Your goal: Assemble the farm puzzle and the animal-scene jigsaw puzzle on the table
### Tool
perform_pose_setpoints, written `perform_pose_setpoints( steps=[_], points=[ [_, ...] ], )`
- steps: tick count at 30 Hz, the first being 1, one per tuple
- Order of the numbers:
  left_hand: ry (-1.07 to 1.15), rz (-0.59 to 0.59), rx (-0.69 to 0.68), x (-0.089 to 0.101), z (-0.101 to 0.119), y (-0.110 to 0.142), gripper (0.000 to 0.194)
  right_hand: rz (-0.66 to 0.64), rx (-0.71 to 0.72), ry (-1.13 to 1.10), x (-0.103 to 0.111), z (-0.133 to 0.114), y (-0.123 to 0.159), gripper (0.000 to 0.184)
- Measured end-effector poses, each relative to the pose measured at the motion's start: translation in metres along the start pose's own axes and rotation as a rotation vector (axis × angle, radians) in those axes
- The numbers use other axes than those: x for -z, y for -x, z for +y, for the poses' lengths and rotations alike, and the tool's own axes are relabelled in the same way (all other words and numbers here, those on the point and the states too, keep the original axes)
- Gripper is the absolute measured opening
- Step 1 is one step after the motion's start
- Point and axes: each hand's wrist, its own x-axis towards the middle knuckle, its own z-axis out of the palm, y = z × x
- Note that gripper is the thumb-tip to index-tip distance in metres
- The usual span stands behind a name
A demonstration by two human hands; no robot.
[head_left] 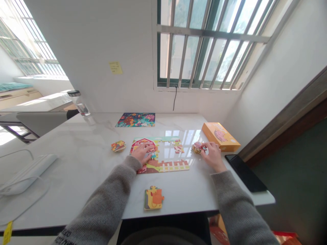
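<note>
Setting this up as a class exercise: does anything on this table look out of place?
The farm puzzle has a gap in its middle, and a loose piece lies askew inside it, unfitted. A yellow-and-orange stack of pieces also sits apart from the puzzle, near the front edge of the table.

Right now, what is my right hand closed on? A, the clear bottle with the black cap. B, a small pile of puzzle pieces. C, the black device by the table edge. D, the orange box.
B. The right hand is closed on the small pile of puzzle pieces, which lies just in front of the orange box and is not the box itself.
</note>
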Motion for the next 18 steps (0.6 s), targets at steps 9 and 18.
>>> perform_pose_setpoints(
  steps=[9,18],
  points=[
    [0.012,0.017,-0.022,0.005,0.004,-0.002,0.041,0.117,0.091,-0.091,0.003,-0.004,-0.002,0.021],
    [0.237,0.0,-0.156,0.028,0.056,-0.009,0.043,-0.157,0.494,-0.367,-0.007,-0.094,0.015,0.029]
  ],
)
